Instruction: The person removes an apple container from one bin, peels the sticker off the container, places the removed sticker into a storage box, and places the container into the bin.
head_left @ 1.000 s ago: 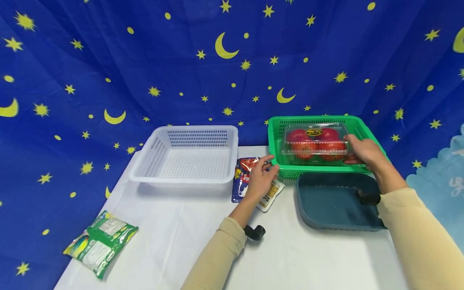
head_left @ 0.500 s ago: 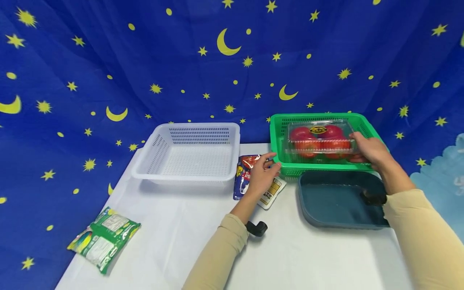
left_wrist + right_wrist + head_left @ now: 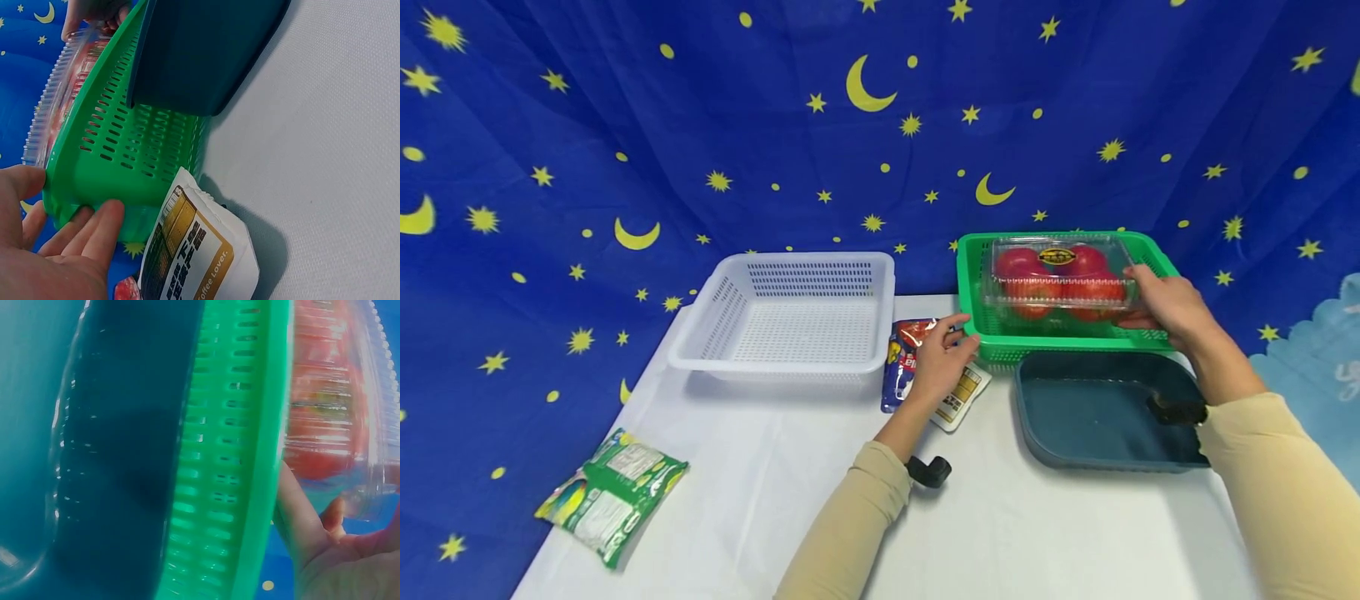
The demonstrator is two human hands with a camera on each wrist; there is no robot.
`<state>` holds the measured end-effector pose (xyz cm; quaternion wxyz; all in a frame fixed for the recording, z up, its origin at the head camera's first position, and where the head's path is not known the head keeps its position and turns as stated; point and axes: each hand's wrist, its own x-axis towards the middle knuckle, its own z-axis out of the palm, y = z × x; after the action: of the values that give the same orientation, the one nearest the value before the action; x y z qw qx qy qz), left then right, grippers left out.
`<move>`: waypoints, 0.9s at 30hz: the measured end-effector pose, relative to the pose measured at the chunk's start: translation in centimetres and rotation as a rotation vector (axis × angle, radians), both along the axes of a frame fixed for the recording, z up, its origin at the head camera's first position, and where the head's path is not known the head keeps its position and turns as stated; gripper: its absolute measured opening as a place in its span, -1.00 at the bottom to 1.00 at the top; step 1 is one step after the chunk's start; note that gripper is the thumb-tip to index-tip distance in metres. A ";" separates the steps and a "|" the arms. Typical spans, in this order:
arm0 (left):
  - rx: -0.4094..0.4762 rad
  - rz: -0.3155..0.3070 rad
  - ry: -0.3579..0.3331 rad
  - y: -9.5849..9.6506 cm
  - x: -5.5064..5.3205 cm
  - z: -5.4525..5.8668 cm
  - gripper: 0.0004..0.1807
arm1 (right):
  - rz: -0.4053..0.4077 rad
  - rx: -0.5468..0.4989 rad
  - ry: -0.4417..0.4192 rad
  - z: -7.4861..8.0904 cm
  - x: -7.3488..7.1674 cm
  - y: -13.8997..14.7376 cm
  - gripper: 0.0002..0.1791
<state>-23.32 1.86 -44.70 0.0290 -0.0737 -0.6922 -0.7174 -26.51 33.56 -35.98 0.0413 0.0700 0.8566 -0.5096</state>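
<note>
My right hand [image 3: 1172,304] grips the right end of a clear clamshell pack of tomatoes [image 3: 1060,279], which is tilted and raised slightly over the green basket [image 3: 1060,340]. Up close in the right wrist view, fingers of that hand lie at the end of the pack, beyond the basket rim. With thumb and fingers my left hand [image 3: 936,367] holds the basket's near left corner. The left wrist view shows those fingers against the rim and outer wall. Under the left hand lie a blue pouch [image 3: 895,383] and a white coffee-labelled pouch [image 3: 962,400], both partly covered.
A white perforated basket [image 3: 790,367] stands to the left, with no items visible inside. A dark blue-green tray [image 3: 1097,425] sits in front of the green basket, below my right forearm. A green snack bag [image 3: 613,496] lies near the table's left edge. A starry curtain hangs behind.
The clamshell pack has risen a little in my right hand and shifted slightly toward the back of the green basket. The left hand stays at the basket corner. The view shifted slightly.
</note>
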 end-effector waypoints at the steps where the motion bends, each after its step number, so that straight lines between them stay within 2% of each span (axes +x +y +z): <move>1: -0.003 0.002 0.000 0.1 0.0 -0.1 -0.57 | -0.004 0.000 0.004 0.1 0.0 0.0 -0.14; 6: -0.030 -0.007 0.010 0.0 0.0 0.0 -0.57 | 0.019 0.007 0.030 0.8 0.3 0.1 -0.13; 8: -0.047 0.004 0.007 -0.2 0.7 1.1 -0.57 | 0.041 -0.002 0.036 1.1 0.3 -0.1 -0.13; 13: -0.086 0.018 0.001 -0.4 0.6 0.9 -0.57 | 0.049 -0.038 0.033 1.4 0.4 -0.2 -0.12; 15: -0.099 0.026 0.002 -0.3 -0.1 -0.1 -0.56 | 0.044 -0.051 0.023 1.5 0.5 -0.2 -0.10; 19: -0.140 0.041 0.011 -0.3 -0.1 0.0 -0.57 | 0.031 -0.047 0.027 1.7 1.0 -0.2 -0.04; 27: -0.195 0.055 0.011 -0.3 0.1 -0.1 -0.59 | 0.035 -0.027 0.046 1.7 1.9 -0.3 -0.06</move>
<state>-23.18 1.54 -44.76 0.0449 -0.0612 -0.7604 -0.6450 -24.62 33.21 -34.28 0.0315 0.0428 0.8514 -0.5219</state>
